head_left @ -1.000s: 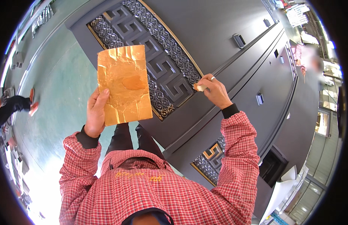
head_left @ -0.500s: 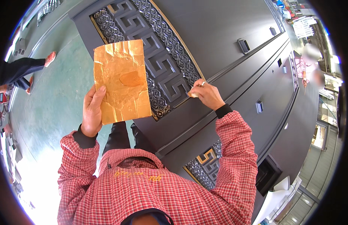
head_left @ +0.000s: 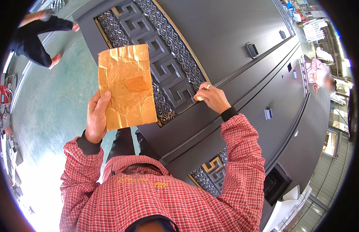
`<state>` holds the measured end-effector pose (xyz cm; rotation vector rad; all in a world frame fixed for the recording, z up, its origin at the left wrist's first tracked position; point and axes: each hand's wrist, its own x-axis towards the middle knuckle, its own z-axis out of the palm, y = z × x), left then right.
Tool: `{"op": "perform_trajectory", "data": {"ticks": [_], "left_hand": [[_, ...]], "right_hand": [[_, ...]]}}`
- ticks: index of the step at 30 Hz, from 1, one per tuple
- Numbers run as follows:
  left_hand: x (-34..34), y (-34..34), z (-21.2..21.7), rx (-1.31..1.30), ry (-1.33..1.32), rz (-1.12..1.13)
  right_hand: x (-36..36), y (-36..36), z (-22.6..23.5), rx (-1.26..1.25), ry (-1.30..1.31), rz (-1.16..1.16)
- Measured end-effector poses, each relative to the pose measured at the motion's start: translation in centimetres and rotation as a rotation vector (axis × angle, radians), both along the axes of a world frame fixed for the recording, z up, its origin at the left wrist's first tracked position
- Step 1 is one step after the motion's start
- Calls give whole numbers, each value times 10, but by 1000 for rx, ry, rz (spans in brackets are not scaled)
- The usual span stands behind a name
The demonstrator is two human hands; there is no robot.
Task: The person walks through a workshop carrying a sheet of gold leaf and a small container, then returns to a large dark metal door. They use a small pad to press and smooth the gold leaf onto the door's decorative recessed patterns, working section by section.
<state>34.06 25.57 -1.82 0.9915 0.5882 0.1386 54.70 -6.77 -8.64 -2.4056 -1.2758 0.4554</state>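
My left hand grips a gold-coated flat board by its left edge, thumb on top. A wet-looking orange-gold patch of paint lies on the board's upper middle. My right hand, with a ring on one finger, pinches a small whitish pad, perhaps a sponge, stained gold-brown. The pad meets the right border of a dark carved panel, near its lower corner. Raised key pattern and rosettes fill the panel, and a thin gold line runs along its border. The board hides part of the panel.
The panel is set in a large dark grey door. Another carved panel, partly gold, sits near my right elbow. Rectangular fittings stick out from the surface. A person in dark trousers walks on the green floor; another person stands far right.
The person at the left has moved farther along the floor, away from me. My board has shifted slightly down; my right hand stays at almost the same spot on the panel border.
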Motion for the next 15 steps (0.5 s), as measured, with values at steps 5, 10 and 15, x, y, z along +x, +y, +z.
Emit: {"op": "perform_trajectory", "data": {"ticks": [5,10,15], "left_hand": [[0,3,-4,11,-11,-6],[2,2,0,0,-16,-6],[1,4,-1,-2,-15,5]], "right_hand": [[0,6,7,29,48,-20],[0,3,1,-40,29,119],[1,8,6,18,-12,2]]}}
